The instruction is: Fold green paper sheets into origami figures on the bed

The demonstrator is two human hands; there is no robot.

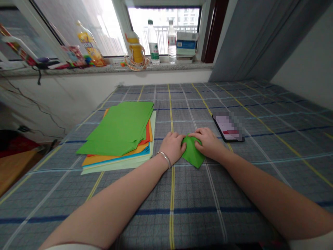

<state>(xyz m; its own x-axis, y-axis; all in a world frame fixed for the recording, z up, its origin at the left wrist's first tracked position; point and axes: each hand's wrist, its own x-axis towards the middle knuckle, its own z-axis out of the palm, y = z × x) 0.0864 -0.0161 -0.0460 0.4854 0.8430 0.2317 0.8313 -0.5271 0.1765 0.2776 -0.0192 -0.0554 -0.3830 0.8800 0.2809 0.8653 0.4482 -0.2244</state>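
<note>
Plaid bed [192, 222] in my view
Paper stack [117, 130] on the left, phone [229, 126] on the right, folded green paper [191, 152] between them.

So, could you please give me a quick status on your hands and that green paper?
Left hand and right hand on folded green paper. Coloured paper stack to left, phone to right, neither in the way.

Phone screen [229, 127] pixelated and unreadable, folded green paper [191, 152] partly covered by the left hand [172, 147] and right hand [208, 142], left forearm [109, 205] and right forearm [273, 198] cut off by the picture's bottom edge
</note>
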